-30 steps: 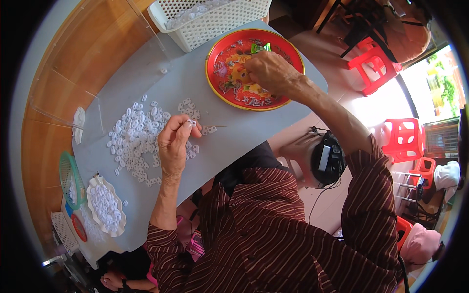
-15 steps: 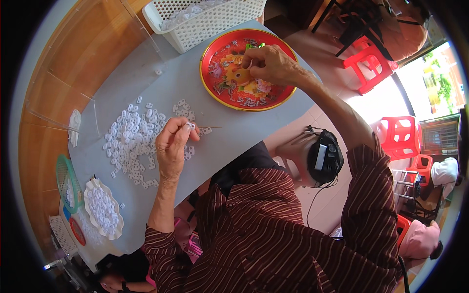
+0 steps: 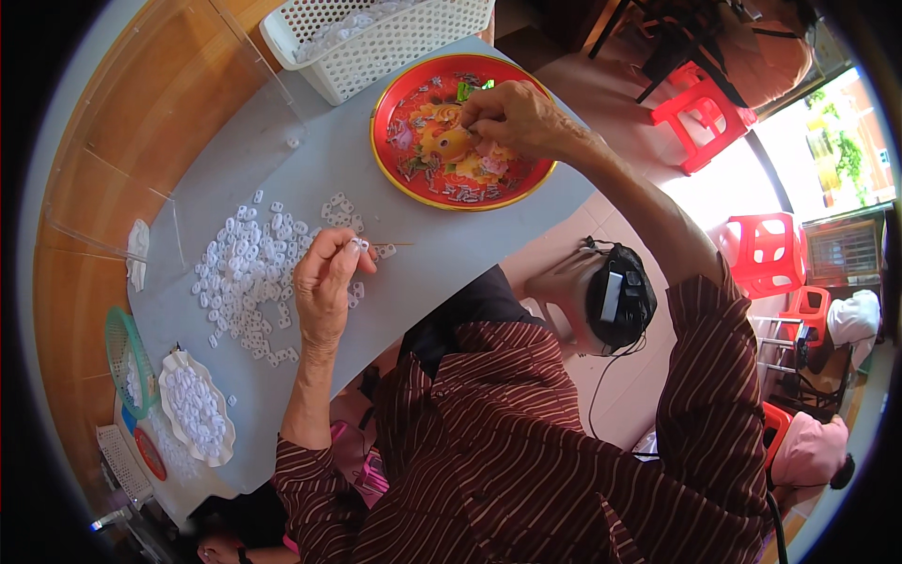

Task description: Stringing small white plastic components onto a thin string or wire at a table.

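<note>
My left hand [image 3: 324, 287] is closed in a pinch on a small white plastic piece [image 3: 360, 243] above the grey table [image 3: 404, 282]. Just beyond its fingertips is a thin brown stick [image 3: 395, 244]; whether the hand holds it I cannot tell. Under and beside this hand spreads a pile of white plastic pieces [image 3: 242, 258], each with two dark holes. Over a round red tray [image 3: 383, 155] with a gold rim and flower pattern, my right hand [image 3: 521, 120] is closed, fingertips pinched together. What they hold is hidden. Small silvery metal pieces [image 3: 465, 195] are scattered in that tray.
A white perforated basket [image 3: 376, 66] of pale pieces stands at the table's far edge. To the left are a scalloped dish [image 3: 221, 456] heaped with white pieces and a green basket [image 3: 120, 352]. Red stools [image 3: 766, 254] and other people are off to the right.
The whole view has shifted slightly, so the table and tray sit a bit farther left. My left hand keeps its pinch; my right fingers stay over the red tray, barely moved.
</note>
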The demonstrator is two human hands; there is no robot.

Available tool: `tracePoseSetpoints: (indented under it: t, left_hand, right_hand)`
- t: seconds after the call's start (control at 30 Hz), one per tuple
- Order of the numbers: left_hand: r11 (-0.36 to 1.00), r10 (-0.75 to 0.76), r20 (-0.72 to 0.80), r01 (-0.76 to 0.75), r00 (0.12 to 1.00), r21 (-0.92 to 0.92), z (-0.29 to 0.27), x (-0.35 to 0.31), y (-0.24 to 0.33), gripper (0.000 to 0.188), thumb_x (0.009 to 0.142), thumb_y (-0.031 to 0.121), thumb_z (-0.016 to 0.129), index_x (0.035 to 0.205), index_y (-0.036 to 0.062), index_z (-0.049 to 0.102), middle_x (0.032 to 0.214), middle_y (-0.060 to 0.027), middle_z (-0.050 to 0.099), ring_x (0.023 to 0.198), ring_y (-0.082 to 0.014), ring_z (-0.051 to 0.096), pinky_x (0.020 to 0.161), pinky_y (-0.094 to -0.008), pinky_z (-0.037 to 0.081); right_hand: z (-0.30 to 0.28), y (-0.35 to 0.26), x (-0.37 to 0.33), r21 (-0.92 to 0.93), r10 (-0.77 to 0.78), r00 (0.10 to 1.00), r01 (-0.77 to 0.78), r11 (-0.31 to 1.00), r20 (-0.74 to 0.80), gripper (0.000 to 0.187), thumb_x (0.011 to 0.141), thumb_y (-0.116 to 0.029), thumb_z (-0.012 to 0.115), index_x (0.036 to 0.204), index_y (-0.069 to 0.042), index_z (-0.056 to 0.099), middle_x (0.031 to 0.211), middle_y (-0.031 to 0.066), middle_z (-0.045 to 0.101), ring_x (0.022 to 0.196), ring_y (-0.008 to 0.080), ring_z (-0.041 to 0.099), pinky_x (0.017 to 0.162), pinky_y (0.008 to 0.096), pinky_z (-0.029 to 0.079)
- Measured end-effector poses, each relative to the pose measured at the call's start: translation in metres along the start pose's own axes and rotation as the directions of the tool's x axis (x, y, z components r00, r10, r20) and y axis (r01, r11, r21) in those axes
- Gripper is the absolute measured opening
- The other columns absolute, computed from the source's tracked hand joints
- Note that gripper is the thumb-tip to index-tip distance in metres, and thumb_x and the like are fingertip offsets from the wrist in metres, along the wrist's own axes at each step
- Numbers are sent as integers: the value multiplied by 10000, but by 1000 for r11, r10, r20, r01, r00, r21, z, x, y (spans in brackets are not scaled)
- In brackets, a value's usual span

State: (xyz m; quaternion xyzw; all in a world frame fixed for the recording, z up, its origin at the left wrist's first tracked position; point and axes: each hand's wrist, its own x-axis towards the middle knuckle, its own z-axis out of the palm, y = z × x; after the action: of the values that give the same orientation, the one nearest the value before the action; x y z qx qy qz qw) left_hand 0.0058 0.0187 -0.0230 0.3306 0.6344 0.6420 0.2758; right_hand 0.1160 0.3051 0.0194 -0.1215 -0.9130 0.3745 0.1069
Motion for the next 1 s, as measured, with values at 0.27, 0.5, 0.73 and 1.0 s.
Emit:
tracePoseSetpoints:
  t: [0.27,0.5,0.73,1.0]
  left_hand:
    - [1000,9,1,-9,1000,-15,0,0,-2,145,895,136,514,876,8,580,699,-36,577,728,-103,544,742,-259,438]
    - [1000,-3,-1,3,1000,-4,-2,0,-3,148,896,145,522,879,10,580,708,-34,576,727,-103,543,747,-258,436]
    - [1000,-6,10,6,1000,-2,-2,0,-5,158,899,161,527,881,12,577,709,-34,579,730,-102,543,749,-256,435]
    - [998,22,25,-23,999,56,1,-3,2,149,898,139,495,904,11,570,739,-35,557,711,-88,507,698,-227,404]
  right_hand:
    - [-2,4,-4,-211,-11,1000,9,978,-9,146,744,-102,575,783,9,661,702,132,653,646,248,633,636,353,501]
    - [-3,-9,-24,-315,-72,990,107,943,121,137,711,-109,651,797,-6,676,690,147,639,673,252,632,667,351,496]
    - [13,-4,-20,-462,5,993,49,886,115,107,699,-57,623,783,-17,675,765,169,642,751,303,624,725,409,484]
    - [10,-26,-9,-542,60,980,54,839,191,153,712,-51,652,833,42,645,826,201,639,808,325,638,718,418,507]
